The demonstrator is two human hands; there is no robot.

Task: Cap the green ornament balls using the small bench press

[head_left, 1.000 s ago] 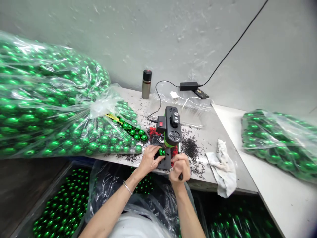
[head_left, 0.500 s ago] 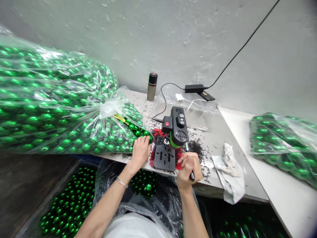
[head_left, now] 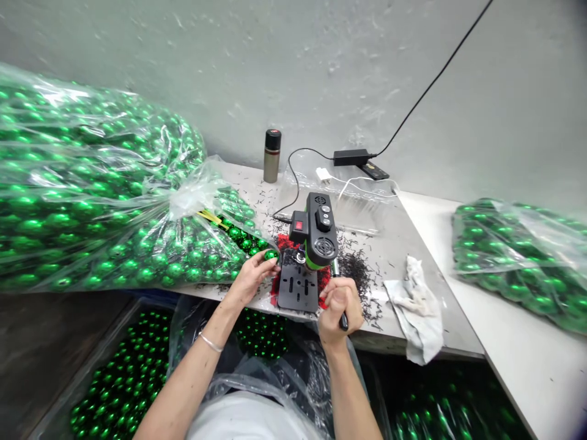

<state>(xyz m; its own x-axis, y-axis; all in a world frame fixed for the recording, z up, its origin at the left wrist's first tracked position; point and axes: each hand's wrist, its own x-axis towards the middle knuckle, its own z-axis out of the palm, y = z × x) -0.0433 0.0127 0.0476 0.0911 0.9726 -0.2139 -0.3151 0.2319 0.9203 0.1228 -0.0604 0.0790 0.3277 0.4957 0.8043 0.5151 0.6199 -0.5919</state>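
My left hand (head_left: 255,275) pinches a shiny green ball (head_left: 271,255) between thumb and fingers, just left of a small black bench machine. This machine (head_left: 321,226) has two round vents, buttons and a red switch, and it stands over a slotted black base plate (head_left: 298,287). My right hand (head_left: 340,308) is wrapped round a lever handle (head_left: 343,321) with a black grip on the machine's right side. Beside my left hand, the open mouth of a big clear bag (head_left: 92,201) shows more green balls. The machine's tip is hidden under its head.
Black shavings (head_left: 355,272) litter the table around a red mat (head_left: 324,278). A bottle (head_left: 272,156), a power adapter (head_left: 351,157) and a clear plastic tray (head_left: 367,211) are behind. A white cloth (head_left: 417,311) hangs over the front edge; another ball bag (head_left: 513,256) lies right.
My left hand has turned and drawn slightly back from the bag's mouth, and a green ball now shows in its fingers. My right hand keeps hold of the lever. The view has shifted slightly.
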